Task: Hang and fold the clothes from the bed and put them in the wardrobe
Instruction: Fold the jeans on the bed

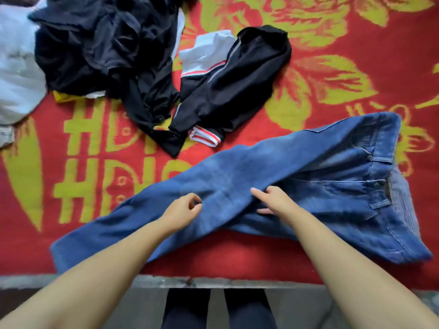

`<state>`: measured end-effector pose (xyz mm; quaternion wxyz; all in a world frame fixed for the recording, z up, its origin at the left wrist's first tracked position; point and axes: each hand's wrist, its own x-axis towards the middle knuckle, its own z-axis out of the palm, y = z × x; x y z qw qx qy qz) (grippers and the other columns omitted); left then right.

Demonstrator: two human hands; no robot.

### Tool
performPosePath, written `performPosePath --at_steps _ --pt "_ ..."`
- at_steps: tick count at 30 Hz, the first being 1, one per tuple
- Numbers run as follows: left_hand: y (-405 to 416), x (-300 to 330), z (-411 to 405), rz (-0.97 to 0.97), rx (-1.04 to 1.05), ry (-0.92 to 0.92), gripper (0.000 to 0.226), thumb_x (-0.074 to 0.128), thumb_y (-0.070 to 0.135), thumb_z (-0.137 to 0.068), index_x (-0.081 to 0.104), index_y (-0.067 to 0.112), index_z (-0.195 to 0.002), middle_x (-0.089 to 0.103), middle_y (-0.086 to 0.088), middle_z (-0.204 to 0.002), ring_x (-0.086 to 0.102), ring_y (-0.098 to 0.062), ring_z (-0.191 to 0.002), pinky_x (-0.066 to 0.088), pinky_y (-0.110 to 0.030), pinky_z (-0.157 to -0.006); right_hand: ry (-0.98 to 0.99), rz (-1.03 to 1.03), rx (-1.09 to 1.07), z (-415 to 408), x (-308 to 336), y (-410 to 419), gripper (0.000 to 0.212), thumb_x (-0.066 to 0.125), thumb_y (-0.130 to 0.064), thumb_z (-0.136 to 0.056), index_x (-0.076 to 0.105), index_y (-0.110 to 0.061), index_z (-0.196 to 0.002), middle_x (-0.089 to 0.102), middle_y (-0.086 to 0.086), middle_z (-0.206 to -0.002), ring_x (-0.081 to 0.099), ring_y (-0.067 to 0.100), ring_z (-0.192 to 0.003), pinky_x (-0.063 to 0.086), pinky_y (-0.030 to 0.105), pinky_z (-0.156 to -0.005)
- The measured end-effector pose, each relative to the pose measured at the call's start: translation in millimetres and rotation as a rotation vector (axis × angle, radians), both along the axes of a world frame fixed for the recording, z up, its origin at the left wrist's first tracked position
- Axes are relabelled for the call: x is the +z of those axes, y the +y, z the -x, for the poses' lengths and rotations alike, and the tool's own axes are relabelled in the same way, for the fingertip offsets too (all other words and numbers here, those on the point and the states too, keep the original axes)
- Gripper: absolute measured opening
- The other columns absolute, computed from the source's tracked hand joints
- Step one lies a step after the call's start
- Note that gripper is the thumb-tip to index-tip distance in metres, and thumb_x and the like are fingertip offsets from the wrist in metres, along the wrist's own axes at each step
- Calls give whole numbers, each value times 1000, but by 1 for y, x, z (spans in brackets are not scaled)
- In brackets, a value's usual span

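A pair of blue jeans (297,176) lies across the bed, waistband to the right and legs running down to the left. My left hand (183,210) hovers over the thigh of the jeans with its fingers loosely curled, holding nothing that I can see. My right hand (270,200) rests on the jeans near the crotch, thumb and fingers around a fold of the denim. Behind them lie a black jacket with red and white striped cuffs (228,91) and a heap of dark clothes (104,48).
The bed is covered by a red blanket with yellow flowers and letters (356,55). A pale grey garment (16,74) lies at the far left. The bed's grey front edge (237,282) runs below my arms, with my dark-trousered legs beneath it.
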<state>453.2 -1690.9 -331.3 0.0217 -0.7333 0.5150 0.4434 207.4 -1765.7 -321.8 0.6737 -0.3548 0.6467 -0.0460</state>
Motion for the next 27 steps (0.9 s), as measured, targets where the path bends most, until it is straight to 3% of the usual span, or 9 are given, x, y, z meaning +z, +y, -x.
performPosePath --at_steps 3,6,8,11,17,19,21,23,27 --pt "22 -3 11 29 -58 41 54 63 44 -87 50 17 -131 53 -4 -114 53 -20 -108 43 -34 -95 -197 -122 -362 -38 6 11 13 59 -21 -94 62 -14 -105 70 2 -105 63 18 -103 55 37 -73" --pt "48 -1 20 40 -186 -160 84 60 51 -85 21 17 -150 30 -5 -144 32 -22 -133 32 -34 -106 -266 -188 -380 -58 22 11 11 54 -19 -96 62 -16 -103 75 0 -87 71 17 -82 57 35 -65" --pt "60 1 13 94 -140 -284 79 58 31 -88 14 16 -152 22 -5 -152 26 -22 -139 26 -31 -108 -222 -200 -231 -64 37 3 11 51 -17 -97 61 -15 -102 74 1 -81 72 17 -70 57 32 -57" --pt "69 5 -15 178 53 -207 68 52 7 -82 33 20 -146 39 0 -142 37 -21 -132 36 -32 -100 -89 -161 -78 -70 61 -15 11 50 -14 -97 60 -10 -98 71 2 -65 68 17 -53 52 24 -44" --pt "75 36 -142 207 297 -213 34 53 0 -76 62 23 -100 67 -1 -101 60 -30 -98 45 -37 -71 -8 -172 -331 -81 85 -53 16 45 -16 -96 50 -15 -81 57 -2 -46 59 9 -38 44 13 -35" --pt "66 55 -203 226 341 -272 30 54 -2 -71 59 25 -82 67 -7 -88 61 -34 -87 45 -39 -66 -147 -143 -508 -97 89 -71 20 42 -16 -97 49 -14 -79 63 0 -51 63 7 -44 49 14 -42" --pt "38 67 -257 284 354 -335 26 54 -2 -70 63 20 -82 67 -14 -87 61 -37 -85 47 -40 -66 -343 -40 -639 -114 87 -90 17 42 -17 -99 50 -13 -85 72 9 -81 73 16 -70 58 24 -59" --pt "0 68 -299 358 340 -371 26 52 0 -71 66 14 -88 67 -18 -94 60 -38 -88 49 -43 -70 -431 101 -657 -129 79 -108 10 44 -18 -99 52 -19 -104 65 9 -111 70 21 -93 60 34 -75" --pt "-67 45 -347 321 485 -509 45 50 2 -79 57 12 -123 53 -23 -126 52 -40 -114 42 -49 -99 -130 296 -295 -163 55 -113 44 49 -11 -97 39 -19 -139 57 5 -117 60 19 -108 55 39 -85"
